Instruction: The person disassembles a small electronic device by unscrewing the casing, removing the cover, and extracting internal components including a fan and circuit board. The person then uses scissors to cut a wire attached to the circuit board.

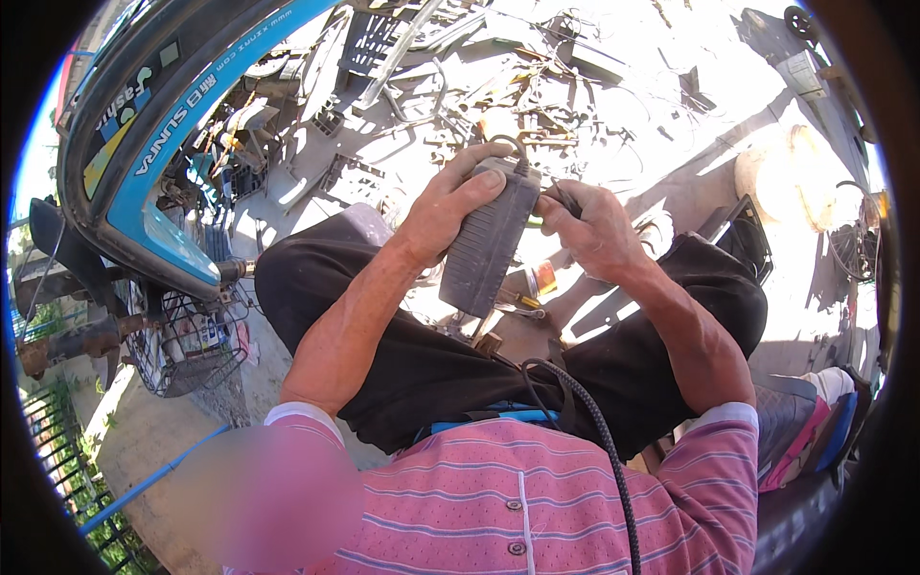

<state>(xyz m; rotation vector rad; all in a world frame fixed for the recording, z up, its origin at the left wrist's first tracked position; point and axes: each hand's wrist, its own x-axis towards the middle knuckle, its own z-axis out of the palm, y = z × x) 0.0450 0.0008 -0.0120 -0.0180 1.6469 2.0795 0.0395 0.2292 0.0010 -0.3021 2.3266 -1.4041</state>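
Note:
Above my lap, my left hand (452,206) is closed round a dark grey, ribbed charger box (491,244), thumb across its upper face. The box is tilted, its lower end pointing toward me. A short black cable (520,161) comes out of its upper end through a ribbed sleeve and loops by my left fingertips. Beside the box's upper right edge, my right hand (596,230) pinches a thin dark thing, mostly hidden by the fingers; its kind cannot be made out.
Metal and plastic scrap (537,96) lies on the sunlit ground ahead. At left are a blue and black vehicle panel (182,144) and a wire basket (187,350). Between my legs lies a screwdriver (522,300). A braided cord (599,422) hangs over my shirt. A bag (800,431) stands at right.

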